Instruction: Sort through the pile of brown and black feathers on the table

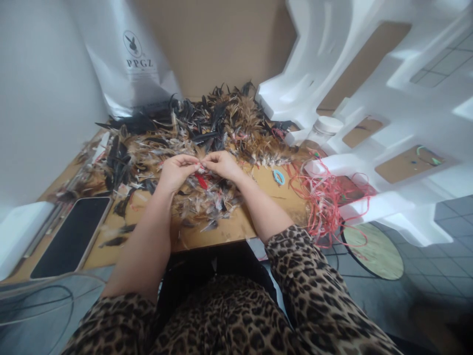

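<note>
Over the feather-strewn table, my left hand and my right hand meet with thumbs and fingertips pinched together. Both are closed on a small feather, whose brownish tip rises just above the fingertips. Its whitish and red lower end is mostly hidden by the fingers. A bright red piece, perhaps a feather or a strip, lies right below them. Loose grey-brown feathers are spread under both hands, and a thick heap of brown and black feathers lies behind them.
A phone lies at the left on the table. A pale blue ring and tangled pink strips are at the right. White foam pieces and a lidded jar stand beyond. A white printed bag stands behind.
</note>
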`<state>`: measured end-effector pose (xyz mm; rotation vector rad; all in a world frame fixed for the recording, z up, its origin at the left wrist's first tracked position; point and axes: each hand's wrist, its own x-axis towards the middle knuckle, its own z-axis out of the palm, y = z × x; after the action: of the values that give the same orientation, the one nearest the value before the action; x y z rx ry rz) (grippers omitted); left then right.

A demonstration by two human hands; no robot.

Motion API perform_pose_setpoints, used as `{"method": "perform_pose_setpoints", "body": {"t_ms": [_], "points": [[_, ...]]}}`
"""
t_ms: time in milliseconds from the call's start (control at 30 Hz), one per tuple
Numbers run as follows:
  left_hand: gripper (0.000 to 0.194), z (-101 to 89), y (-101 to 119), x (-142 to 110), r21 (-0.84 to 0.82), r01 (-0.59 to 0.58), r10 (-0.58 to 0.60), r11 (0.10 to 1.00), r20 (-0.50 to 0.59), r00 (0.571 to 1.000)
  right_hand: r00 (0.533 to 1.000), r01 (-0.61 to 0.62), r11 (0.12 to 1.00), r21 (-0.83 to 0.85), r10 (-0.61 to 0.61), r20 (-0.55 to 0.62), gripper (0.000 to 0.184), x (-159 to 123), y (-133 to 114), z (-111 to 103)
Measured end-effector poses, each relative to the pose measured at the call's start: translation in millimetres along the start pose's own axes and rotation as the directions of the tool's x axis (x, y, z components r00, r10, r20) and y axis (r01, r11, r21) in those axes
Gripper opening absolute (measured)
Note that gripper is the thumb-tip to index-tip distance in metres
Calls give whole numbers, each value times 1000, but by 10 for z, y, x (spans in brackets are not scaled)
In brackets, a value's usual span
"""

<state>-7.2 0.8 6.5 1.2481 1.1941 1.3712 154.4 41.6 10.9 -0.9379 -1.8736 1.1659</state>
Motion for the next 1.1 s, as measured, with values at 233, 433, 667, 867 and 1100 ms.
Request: {"method": "perform_pose_setpoints", "body": {"t_ms": [233, 433, 667, 867, 1100], "points": [[18, 45, -72, 22, 199, -100, 109, 975, -36, 993, 998, -53, 996, -69, 52, -19, 19, 39, 120, 34], [25, 48, -124, 32, 219, -134, 146, 966, -38, 989, 992, -123, 992, -26, 122, -38, 17, 54, 173, 99], [30, 42, -162, 43, 249, -193, 204, 949, -16, 979, 987, -155, 984, 83, 158, -38, 14, 37, 136, 146], [28, 20, -255, 79, 282, -253, 264, 926, -4, 964, 977, -204, 951, 232, 212, -9, 8, 58, 162, 162], [19, 19, -297, 85, 263, -259, 271, 930, -10, 963, 980, -195, 927, 320, 198, 24, 3, 60, 174, 130]]}}
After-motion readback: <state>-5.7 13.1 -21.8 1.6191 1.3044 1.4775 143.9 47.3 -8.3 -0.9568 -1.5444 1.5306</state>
